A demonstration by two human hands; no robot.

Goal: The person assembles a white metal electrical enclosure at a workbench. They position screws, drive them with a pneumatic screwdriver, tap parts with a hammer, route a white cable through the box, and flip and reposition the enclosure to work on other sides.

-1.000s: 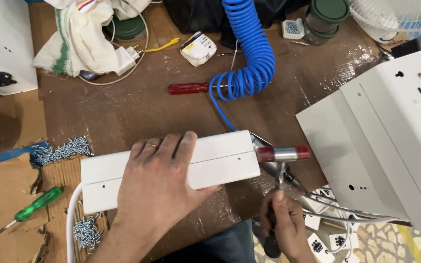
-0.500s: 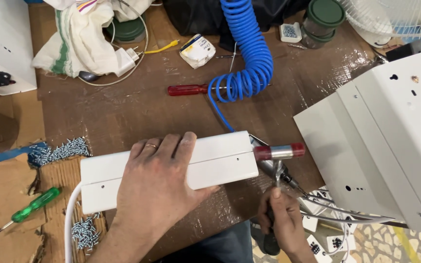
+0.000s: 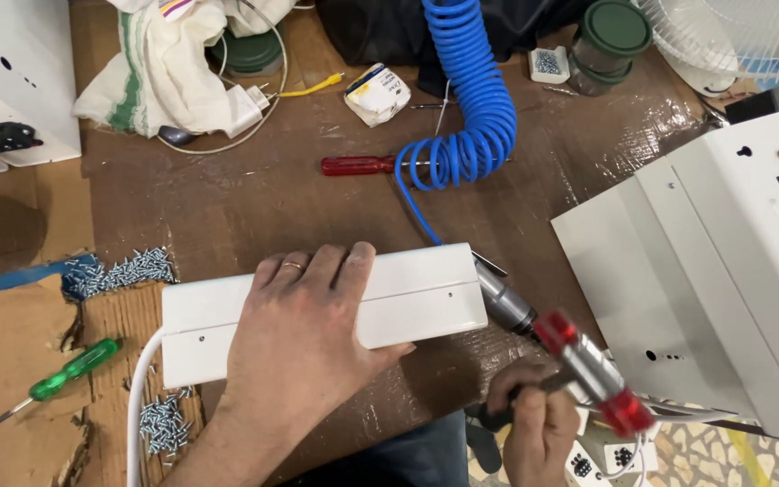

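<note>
My left hand (image 3: pixel 304 338) lies flat on a long white box (image 3: pixel 407 293) on the brown table, pressing it down. A white cable (image 3: pixel 140 397) leaves the box's left end. My right hand (image 3: pixel 534 419) grips the handle of an air-powered screwdriver (image 3: pixel 579 361) with red and silver collars. Its tip points at the box's right end, close to or touching it. A blue coiled hose (image 3: pixel 475 108) runs from the table's back toward the tool.
A large white metal cabinet (image 3: pixel 723 271) stands at the right. A red-handled screwdriver (image 3: pixel 358 165) lies mid-table, a green one (image 3: pixel 69 370) on cardboard at left. Loose screws (image 3: pixel 123 269) lie in piles. A cloth (image 3: pixel 160 68), a charger and jars sit at the back.
The air screwdriver has swung from lying level along the box's right end to a slant, its rear end lower right. My right hand rose slightly. My left hand stays on the box.
</note>
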